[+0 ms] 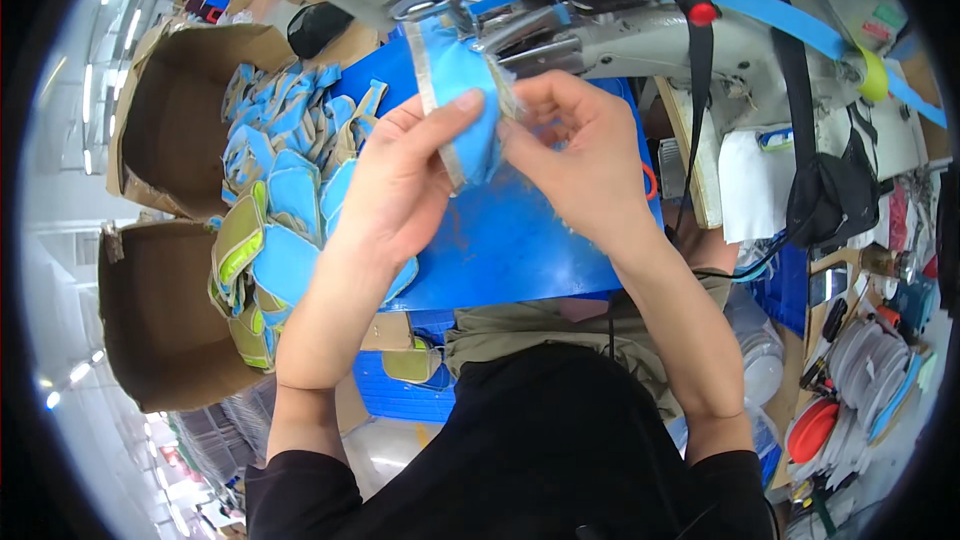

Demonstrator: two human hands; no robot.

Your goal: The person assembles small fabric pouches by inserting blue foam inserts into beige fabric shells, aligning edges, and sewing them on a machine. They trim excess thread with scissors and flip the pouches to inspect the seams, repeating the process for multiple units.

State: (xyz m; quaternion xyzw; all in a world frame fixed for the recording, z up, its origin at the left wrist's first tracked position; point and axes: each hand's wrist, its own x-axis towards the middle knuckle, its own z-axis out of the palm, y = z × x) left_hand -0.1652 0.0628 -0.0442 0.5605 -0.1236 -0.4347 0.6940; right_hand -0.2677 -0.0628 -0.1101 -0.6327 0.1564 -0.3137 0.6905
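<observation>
A blue fabric piece with beige edging (450, 65) is up in front of me, just below the metal parts of a sewing machine (640, 45). My left hand (405, 180) grips it from the left, thumb lying across the blue face. On its right edge my right hand (590, 160) is closed, thumb and forefinger pinched at the beige border. The other fingers of that hand are curled and partly blurred. The lower end of the piece hangs over the blue work table (490, 250).
Left of my hands lies a heap of blue, beige and green sewn pieces (285, 205). Two open cardboard boxes, a far one (175, 125) and a near one (170, 315), stand beyond it. A blue strap (780, 18) and black straps hang from the machine at the right.
</observation>
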